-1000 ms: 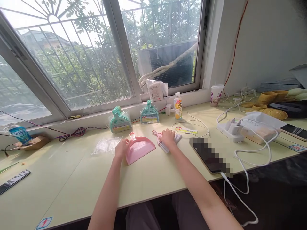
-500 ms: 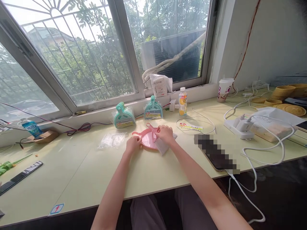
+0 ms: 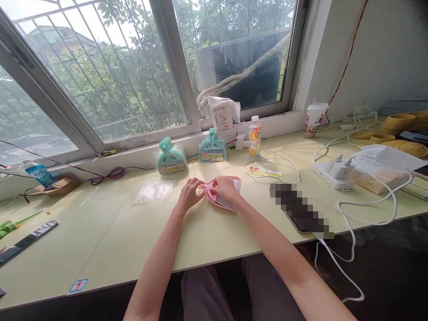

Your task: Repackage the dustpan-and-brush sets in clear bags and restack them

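Observation:
A small pink dustpan [image 3: 238, 179] rests on the table in front of me, its handle end to the left. Lying in the pan is a pink hand brush [image 3: 220, 200] with pale bristles. My left hand [image 3: 190, 194] is closed around the handle end. My right hand [image 3: 226, 187] is closed on the brush and covers part of it. The fingers hide where the two handles meet.
A crumpled clear plastic bag [image 3: 154, 191] lies to the left. Behind stand wrapped turquoise dustpan sets [image 3: 171, 157] and a drink bottle [image 3: 254, 137]. A paper label [image 3: 265, 173], a phone [image 3: 301, 214] and a power strip [image 3: 332, 174] with loose white cables lie to the right.
The brush has turned and now lies in the dustpan, bristles to the right. The dustpan has swung so its open edge faces right. Both hands stay on the set.

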`<state>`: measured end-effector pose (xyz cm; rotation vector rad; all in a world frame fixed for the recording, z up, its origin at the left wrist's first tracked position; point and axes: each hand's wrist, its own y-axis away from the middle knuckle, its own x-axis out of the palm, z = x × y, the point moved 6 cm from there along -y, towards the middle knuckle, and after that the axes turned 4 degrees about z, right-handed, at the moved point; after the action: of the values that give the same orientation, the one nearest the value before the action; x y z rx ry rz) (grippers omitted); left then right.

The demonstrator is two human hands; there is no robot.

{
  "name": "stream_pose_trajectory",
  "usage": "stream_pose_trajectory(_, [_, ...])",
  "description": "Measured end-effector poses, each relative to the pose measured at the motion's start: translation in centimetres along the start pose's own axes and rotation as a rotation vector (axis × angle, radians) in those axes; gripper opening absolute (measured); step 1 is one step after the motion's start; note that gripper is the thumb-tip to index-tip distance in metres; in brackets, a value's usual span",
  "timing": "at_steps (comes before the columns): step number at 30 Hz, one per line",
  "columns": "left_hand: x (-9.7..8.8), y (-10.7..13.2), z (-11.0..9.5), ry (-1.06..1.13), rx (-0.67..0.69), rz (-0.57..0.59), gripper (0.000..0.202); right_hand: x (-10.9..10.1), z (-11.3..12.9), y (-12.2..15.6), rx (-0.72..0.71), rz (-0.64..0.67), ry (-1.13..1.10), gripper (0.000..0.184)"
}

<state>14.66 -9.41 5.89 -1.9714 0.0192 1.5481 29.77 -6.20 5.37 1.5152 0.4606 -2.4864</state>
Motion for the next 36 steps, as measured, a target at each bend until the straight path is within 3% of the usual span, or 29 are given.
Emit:
stream_pose_trajectory(3, [-0.1, 0.3, 0.3, -0.172, 0.107, -0.066, 0.022, 0.3, 0.4, 0.0, -0.054, 0.046, -0.052, 0.015])
stream_pose_trajectory(9, [1.0, 0.8, 0.3, -0.243, 0.208, 0.01, 0.022, 0.9, 0.2, -0.3, -0.072, 0.055, -0.144, 0.014])
stream_pose_trajectory(24, [1.8, 0.5, -0.2, -0.276, 0.162, 0.076, 0.027, 0.9, -0.4, -0.6, -0.051, 0.062, -0.176, 0.011])
stream_pose_trajectory(36, [2.1, 0.1, 0.3, -0.211, 0.121, 0.1, 0.03, 0.2, -0.5, -0.3, -0.02, 0.144, -0.189, 0.015])
